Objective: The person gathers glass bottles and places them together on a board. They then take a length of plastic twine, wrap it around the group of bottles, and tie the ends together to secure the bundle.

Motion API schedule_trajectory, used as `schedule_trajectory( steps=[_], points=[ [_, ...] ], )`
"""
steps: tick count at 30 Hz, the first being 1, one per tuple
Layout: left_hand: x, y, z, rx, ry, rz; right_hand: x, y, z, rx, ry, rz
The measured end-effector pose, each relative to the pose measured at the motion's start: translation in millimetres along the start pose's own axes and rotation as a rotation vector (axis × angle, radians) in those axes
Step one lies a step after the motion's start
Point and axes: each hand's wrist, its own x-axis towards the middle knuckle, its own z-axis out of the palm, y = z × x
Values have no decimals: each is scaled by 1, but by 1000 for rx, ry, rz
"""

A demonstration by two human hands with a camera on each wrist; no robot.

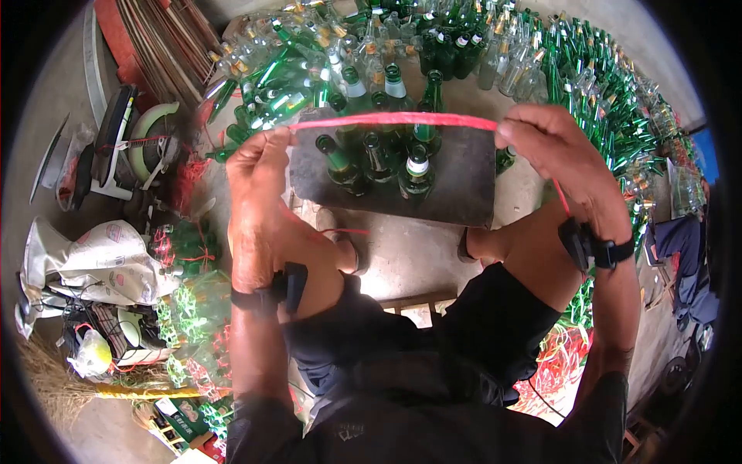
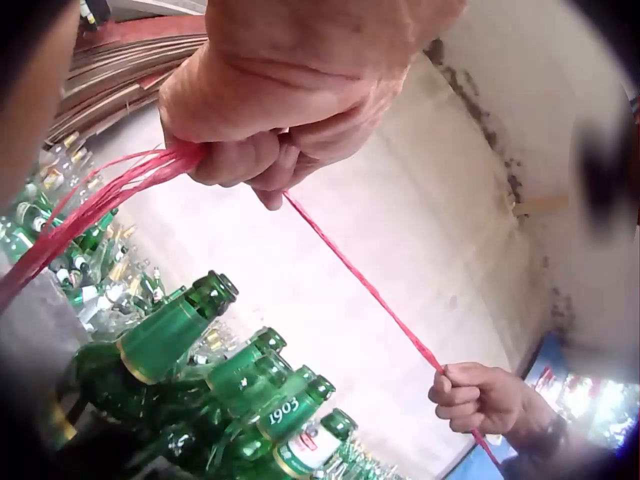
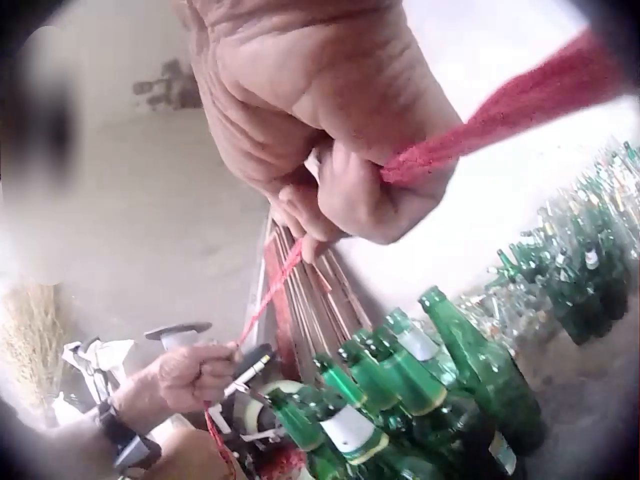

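A red plastic cord (image 1: 394, 119) is stretched taut between the two hands, above a group of green bottles (image 1: 379, 158) standing on a dark board (image 1: 456, 185). The left hand (image 1: 259, 170) grips one end at the board's left side, fingers curled round it; a loose tail hangs below. The right hand (image 1: 560, 147) grips the other end at upper right, its tail hanging by the wrist. In the left wrist view the cord (image 2: 365, 285) runs from the left hand (image 2: 290, 100) to the right hand (image 2: 480, 400). Neither hand touches the bottles.
Many loose bottles (image 1: 603, 100) lie and stand across the back and right. At left are a fan-like appliance (image 1: 151, 143), a pale sack (image 1: 116, 259) and tied bottles (image 1: 193, 309). Red cord scraps (image 1: 553, 367) lie at lower right. The person's knees flank the board's near side.
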Motion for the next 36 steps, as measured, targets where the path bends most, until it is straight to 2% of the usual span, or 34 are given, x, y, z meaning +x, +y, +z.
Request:
schedule_trajectory(
  steps=[4,6,8,11,12,14,22,25,29,34,36],
  points=[
    [38,1,5,70,69,24,48,8,-2,104,23,39],
    [54,0,7,119,96,137,71,14,-3,101,40,20],
    [67,-1,9,144,101,139,90,17,-4,152,87,-9],
    [90,-22,15,143,58,262,122,31,-1,216,139,-3],
    [92,-23,18,145,61,262,131,35,0,217,137,-6],
    [96,-24,23,147,27,145,147,43,3,238,155,9],
    [130,-65,39,124,-3,102,200,79,14,250,107,106],
    [140,-82,44,112,29,-87,215,93,16,248,55,145],
    [147,-113,48,133,-33,-88,227,113,27,169,46,210],
    [144,-148,54,144,-123,-65,235,163,48,168,26,247],
    [138,-164,56,179,-204,34,235,185,57,127,-63,169]
  ],
)
